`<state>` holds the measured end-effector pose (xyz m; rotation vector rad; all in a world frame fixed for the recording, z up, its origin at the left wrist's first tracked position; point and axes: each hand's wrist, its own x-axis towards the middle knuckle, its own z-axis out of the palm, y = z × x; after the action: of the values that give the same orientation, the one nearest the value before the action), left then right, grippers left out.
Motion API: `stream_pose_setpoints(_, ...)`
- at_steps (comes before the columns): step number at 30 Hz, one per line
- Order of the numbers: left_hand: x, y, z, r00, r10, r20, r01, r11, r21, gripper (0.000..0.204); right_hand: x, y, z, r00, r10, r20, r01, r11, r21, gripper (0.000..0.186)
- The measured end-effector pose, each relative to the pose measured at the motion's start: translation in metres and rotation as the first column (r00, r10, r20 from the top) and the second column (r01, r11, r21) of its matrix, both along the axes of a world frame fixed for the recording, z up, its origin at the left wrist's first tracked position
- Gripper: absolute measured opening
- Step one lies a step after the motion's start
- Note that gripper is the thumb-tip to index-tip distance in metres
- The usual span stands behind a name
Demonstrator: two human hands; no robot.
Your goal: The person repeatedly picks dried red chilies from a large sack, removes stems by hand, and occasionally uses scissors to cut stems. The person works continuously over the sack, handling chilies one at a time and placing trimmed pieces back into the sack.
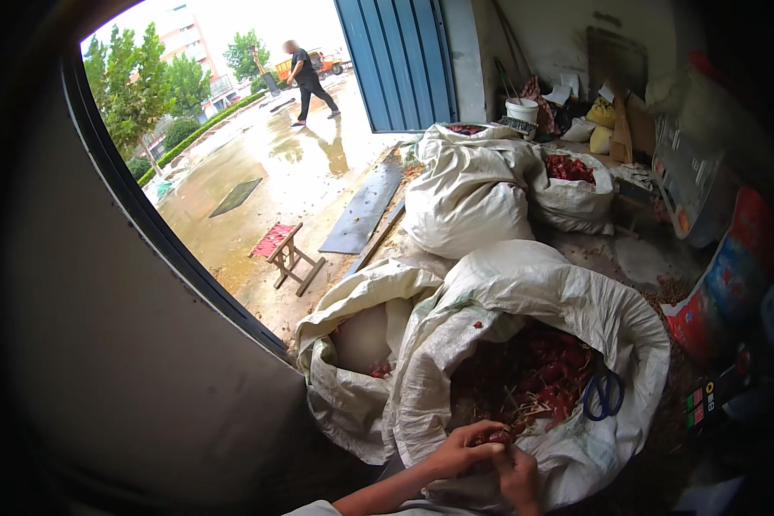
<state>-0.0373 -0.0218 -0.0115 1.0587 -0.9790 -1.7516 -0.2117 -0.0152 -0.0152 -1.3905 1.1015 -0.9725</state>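
Observation:
My left hand (463, 451) and my right hand (518, 475) meet over the near rim of a large open white woven sack (628, 344). Dark red dried chili peppers (494, 437) are pinched between them, fingers closed; the share in each hand is partly hidden. Inside the sack lies a heap of dried red chilies (542, 370) with pale stems. Dark blue scissor handles (603, 396) rest at the right inner side of the sack, their blades out of sight. Beside it on the left, a smaller white sack (335, 404) stands open with a few red pieces in it.
Full white sacks (469, 189) stand behind, one showing red chilies (569, 168). Outside the doorway are a folding stool (282, 249), a grey board (365, 211) and a person (305, 82) walking on wet ground. A blue door (396, 64), a white bucket (522, 110) and a colourful bag (722, 275) are around.

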Motion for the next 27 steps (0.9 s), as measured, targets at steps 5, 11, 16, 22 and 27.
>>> stream_pose_setpoints(5,0.003,-0.002,0.001,0.909,0.150,0.389,0.060,0.876,-0.479,0.037,-0.011,0.003,0.032,0.860,-0.020,-0.509,-0.084,0.980,-0.181,0.038)
stream_pose_setpoints(11,-0.004,0.003,0.022,0.668,0.177,0.723,0.384,0.750,-0.539,0.032,-0.023,-0.003,0.022,0.869,-0.037,-0.494,-0.144,0.935,-0.323,0.038)
stream_pose_setpoints(16,-0.005,0.016,0.028,0.691,0.114,0.714,0.447,0.709,-0.546,0.039,-0.031,0.010,0.018,0.899,0.026,-0.437,-0.217,0.893,-0.394,0.037)
stream_pose_setpoints(22,-0.003,0.019,0.027,0.668,0.111,0.736,0.440,0.738,-0.511,0.030,-0.025,0.010,0.019,0.946,0.019,-0.323,-0.156,0.901,-0.405,0.038)
stream_pose_setpoints(27,-0.001,0.026,0.011,0.813,0.079,0.576,0.207,0.887,-0.414,0.018,-0.011,0.007,0.010,0.998,0.002,-0.067,-0.022,0.955,-0.296,0.040)
